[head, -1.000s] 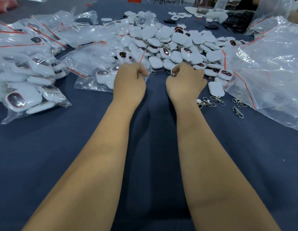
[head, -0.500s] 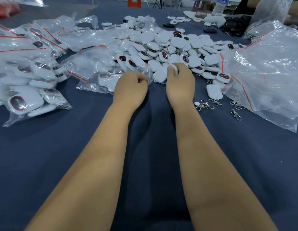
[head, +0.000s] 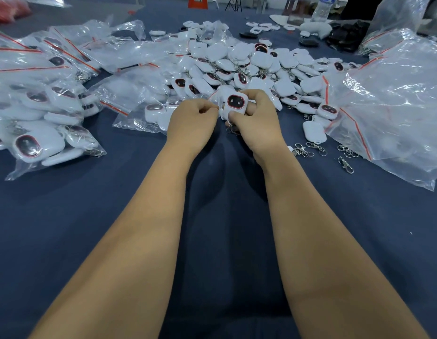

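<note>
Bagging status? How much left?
Done: filled bags stacked at left. In hand: right hand grips one white gadget beside the clear bag that the left hand pinches; not in yet. Left: a big loose pile behind the hands, with empty bags at right. Looks well short of finished.

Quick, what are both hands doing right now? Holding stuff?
The left hand has curled fingers and seems to pinch the edge of a clear bag.
The right hand grips a white keychain gadget with a dark face.

R hand (head: pixel 255 123) grips white fob (head: pixel 235 104) – L hand (head: pixel 191 121) curled beside
</note>
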Motion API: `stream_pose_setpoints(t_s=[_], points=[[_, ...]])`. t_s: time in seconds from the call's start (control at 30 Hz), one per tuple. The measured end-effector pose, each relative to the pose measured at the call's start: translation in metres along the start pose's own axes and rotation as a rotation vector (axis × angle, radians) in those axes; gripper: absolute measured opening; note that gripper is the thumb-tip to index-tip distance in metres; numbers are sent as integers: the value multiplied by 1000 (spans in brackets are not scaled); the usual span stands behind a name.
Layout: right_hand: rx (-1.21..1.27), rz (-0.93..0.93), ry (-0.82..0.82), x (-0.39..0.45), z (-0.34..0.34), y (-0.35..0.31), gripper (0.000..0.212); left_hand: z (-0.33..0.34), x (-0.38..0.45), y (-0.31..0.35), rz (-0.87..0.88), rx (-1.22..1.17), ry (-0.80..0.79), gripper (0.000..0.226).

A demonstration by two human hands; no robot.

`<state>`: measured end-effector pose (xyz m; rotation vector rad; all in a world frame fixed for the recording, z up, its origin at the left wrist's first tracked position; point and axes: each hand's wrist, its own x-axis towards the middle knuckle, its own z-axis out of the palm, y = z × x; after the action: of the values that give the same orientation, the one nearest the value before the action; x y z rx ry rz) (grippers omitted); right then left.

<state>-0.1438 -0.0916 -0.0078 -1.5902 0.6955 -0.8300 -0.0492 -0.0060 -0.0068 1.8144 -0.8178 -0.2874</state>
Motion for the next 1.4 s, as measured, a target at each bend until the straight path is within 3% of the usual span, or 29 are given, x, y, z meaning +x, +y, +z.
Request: stream_pose_setpoints(t_s=[0.3,0.43,1.1,1.4], points=[[38,2,-48,6,14,-2,32,15,4,9,-33,-198,48,30],[53,27,-45,8,13,-2,34,16,6,6,-66,-258,52,11],[-23,36,-28,9,14,-3,29,17,10,1,-35,-154,11,8],[11,27,-24,4,14,-5,22,13,8,3,-85,-285,-5,8]])
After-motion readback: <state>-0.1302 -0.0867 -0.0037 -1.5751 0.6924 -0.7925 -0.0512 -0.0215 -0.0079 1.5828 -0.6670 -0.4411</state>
